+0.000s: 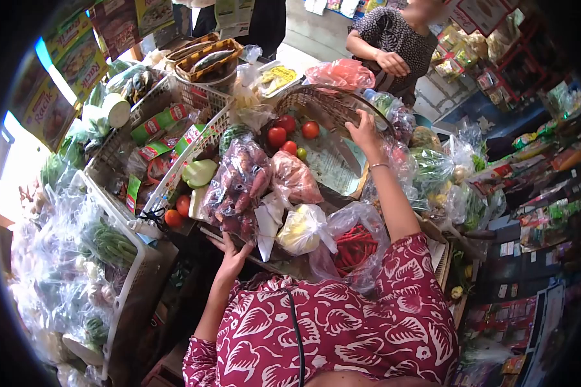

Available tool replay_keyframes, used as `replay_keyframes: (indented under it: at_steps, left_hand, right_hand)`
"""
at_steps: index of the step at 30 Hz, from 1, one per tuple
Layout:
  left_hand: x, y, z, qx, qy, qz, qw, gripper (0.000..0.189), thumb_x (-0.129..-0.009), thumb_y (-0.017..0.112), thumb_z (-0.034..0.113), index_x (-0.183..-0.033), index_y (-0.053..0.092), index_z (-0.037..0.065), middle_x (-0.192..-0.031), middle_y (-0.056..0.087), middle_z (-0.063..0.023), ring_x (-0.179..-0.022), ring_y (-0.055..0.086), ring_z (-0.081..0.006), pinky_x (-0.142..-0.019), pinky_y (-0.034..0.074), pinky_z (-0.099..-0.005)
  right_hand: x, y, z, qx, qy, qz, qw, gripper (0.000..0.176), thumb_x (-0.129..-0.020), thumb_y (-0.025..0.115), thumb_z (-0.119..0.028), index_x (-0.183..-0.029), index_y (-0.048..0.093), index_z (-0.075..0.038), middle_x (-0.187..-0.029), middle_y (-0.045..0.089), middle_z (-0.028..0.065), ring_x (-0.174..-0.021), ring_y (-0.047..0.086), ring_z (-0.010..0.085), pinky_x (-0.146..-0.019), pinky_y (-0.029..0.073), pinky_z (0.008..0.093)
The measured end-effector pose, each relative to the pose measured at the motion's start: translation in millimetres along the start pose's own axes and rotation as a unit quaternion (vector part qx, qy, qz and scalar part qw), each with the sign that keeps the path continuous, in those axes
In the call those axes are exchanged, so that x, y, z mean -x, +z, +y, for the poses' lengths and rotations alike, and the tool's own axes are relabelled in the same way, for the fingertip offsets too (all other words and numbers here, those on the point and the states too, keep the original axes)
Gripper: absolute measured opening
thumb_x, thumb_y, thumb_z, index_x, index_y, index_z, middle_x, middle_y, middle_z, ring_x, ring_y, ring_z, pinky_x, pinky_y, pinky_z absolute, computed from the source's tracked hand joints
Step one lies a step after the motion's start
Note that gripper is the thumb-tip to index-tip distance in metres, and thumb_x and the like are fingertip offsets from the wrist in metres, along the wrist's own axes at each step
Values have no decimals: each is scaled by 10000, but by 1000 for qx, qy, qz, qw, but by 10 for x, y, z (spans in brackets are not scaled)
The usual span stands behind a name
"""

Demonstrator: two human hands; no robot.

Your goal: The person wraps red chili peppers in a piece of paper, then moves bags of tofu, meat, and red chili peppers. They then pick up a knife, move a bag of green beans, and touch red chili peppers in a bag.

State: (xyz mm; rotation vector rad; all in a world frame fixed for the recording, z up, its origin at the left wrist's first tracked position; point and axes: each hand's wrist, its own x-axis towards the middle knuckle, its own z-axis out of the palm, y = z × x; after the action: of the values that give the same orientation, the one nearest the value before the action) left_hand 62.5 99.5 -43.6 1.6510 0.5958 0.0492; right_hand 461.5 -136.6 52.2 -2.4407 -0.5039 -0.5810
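Note:
My right hand (366, 133) is raised at the wicker basket (323, 103), its fingers curled at the basket's side. The basket is tilted, and below it several red tomatoes (277, 137) and a small green one lie on a papered surface. Low on the left, my left hand (229, 253) has its fingers spread against the lower end of a clear plastic bag of dark red-purple bulbs or roots (237, 187). Beside that bag lie a bag of pinkish pieces (294, 177), a white bag with yellow contents (301, 229) and a bag of red chillies (355, 248).
A white plastic crate (197, 145) holds green-and-red packets. Another crate (132, 258) at left is heaped with bagged vegetables. A pale green chayote-like vegetable (200, 173) sits near the bags. Bagged produce (432, 164) lines the right. Another person (394, 48) stands across the stall.

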Motion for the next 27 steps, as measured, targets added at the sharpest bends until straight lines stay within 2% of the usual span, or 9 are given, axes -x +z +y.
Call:
replay_keyframes:
  at_steps: [7,9,11,13,15,16,19,20,27]
  left_hand:
    - [11,-18,82,85,37,-30,995,884,-795,617,233,-1383,-26,85,-1348,-301,-204,-1307,-56,-198,-1056,83,-265]
    - [14,-27,119,85,56,-46,994,877,-798,615,219,-1382,-25,86,-1362,-273,-190,-1306,-18,-201,-1053,110,-269]
    - [-17,-29,33,96,43,-59,993,872,-800,612,205,-1381,-27,86,-1370,-244,-177,-1301,27,-204,-1046,139,-274]
    - [-48,-30,-128,104,34,-74,991,867,-802,609,191,-1380,-29,87,-1378,-216,-164,-1295,71,-208,-1039,169,-279]
    - [-95,-17,-280,173,34,-101,979,861,-806,598,161,-1378,-41,90,-1399,-66,-152,-1261,182,-216,-1015,226,-287]
    - [-62,-37,-163,173,28,-118,977,853,-813,582,136,-1377,-57,97,-1384,94,-140,-1221,258,-218,-1002,249,-293]
    - [-16,-36,-89,213,1,-126,969,751,-852,545,133,-1377,10,87,-1361,254,-101,-1230,260,-208,-1019,195,-307]
    - [-58,-38,-181,192,13,-126,973,831,-818,574,133,-1375,-42,100,-1388,123,-147,-1237,233,-216,-1011,213,-291]
    - [-10,-53,55,152,29,-111,982,844,-809,593,194,-1378,-24,100,-1408,28,-174,-1284,91,-207,-1039,120,-285]
  right_hand:
    - [-259,606,-276,-108,-17,-131,985,389,-688,662,-256,-979,576,-13,-939,580,197,-907,545,338,-819,427,392]
    - [-286,820,-350,-4,-61,-112,992,410,-703,645,-294,-999,572,-19,-963,578,195,-931,539,347,-834,424,400]
    - [-272,905,-513,53,-46,-99,993,384,-729,608,-307,-985,574,-22,-972,579,193,-952,534,352,-848,419,421]
    - [-304,920,-645,151,14,-159,975,341,-730,588,-278,-966,578,-32,-991,579,192,-968,537,349,-841,424,444]
    - [-379,1007,-653,169,40,-213,962,365,-697,618,-274,-965,572,-31,-1002,589,208,-978,553,371,-817,443,477]
    - [-396,1025,-682,179,47,-221,957,355,-686,626,-245,-965,581,-30,-998,591,208,-974,557,368,-818,445,473]
    - [-494,1155,-634,198,63,-218,953,345,-653,657,-184,-957,607,-31,-998,594,205,-969,567,353,-819,455,450]
    - [-519,1164,-625,200,52,-227,952,321,-649,655,-182,-928,611,-28,-984,598,201,-967,568,351,-812,459,448]
    - [-406,730,-775,81,-112,-168,976,387,-676,556,-187,-1020,483,-26,-953,580,191,-919,550,354,-776,457,412]
